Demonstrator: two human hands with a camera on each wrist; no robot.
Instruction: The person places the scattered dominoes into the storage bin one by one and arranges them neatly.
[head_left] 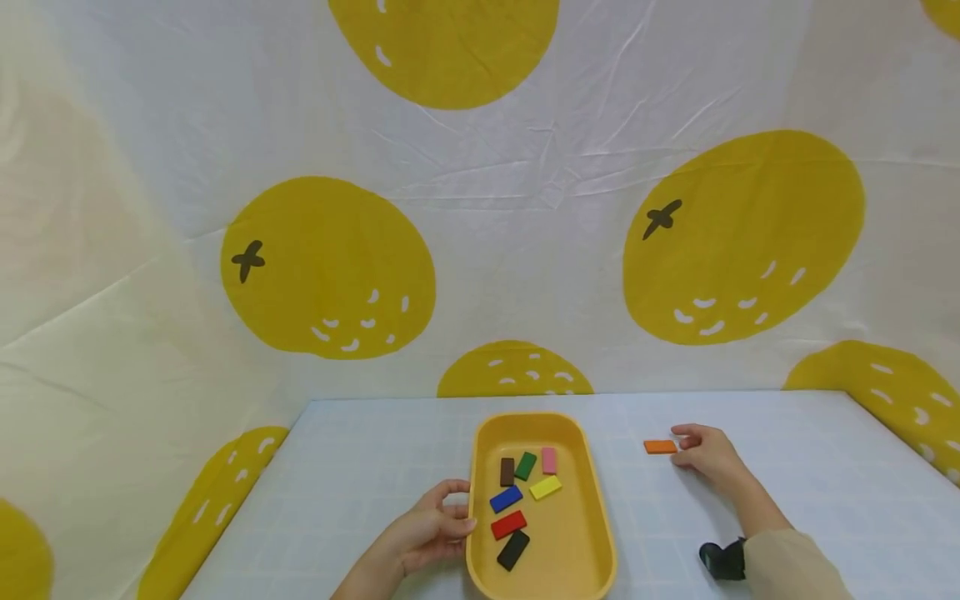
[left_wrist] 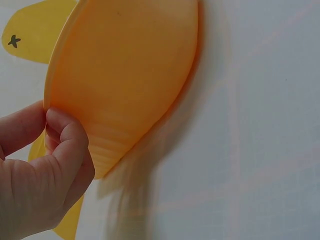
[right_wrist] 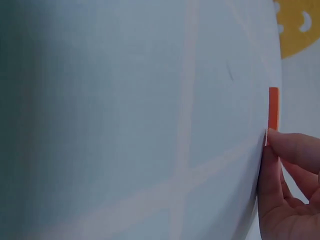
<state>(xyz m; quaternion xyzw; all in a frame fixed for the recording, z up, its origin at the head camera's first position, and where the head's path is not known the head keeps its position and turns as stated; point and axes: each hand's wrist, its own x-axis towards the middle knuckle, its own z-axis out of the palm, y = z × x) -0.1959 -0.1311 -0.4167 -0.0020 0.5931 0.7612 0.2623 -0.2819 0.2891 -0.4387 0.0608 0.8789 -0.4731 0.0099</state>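
Note:
My left hand [head_left: 431, 529] pinches the left rim of a yellow tray [head_left: 603, 542], thumb and fingers on either side of the rim in the left wrist view. Inside the tray lie several small rectangular blocks, among them a blue block [head_left: 506, 499], a red block [head_left: 509, 525] and a black block [head_left: 513, 551]. To the right of the tray, an orange block [head_left: 661, 447] lies flat on the table. My right hand [head_left: 708, 454] is at its right end, with fingertips spread around that end. In the right wrist view, the fingers hide the block's near end.
The white table [head_left: 360, 450] reaches back to a wall cloth [head_left: 525, 275] printed with yellow fruit. A brown block [head_left: 507, 472], a green block [head_left: 526, 466], a pink block [head_left: 549, 461] and a yellow block [head_left: 545, 487] lie toward the tray's far end.

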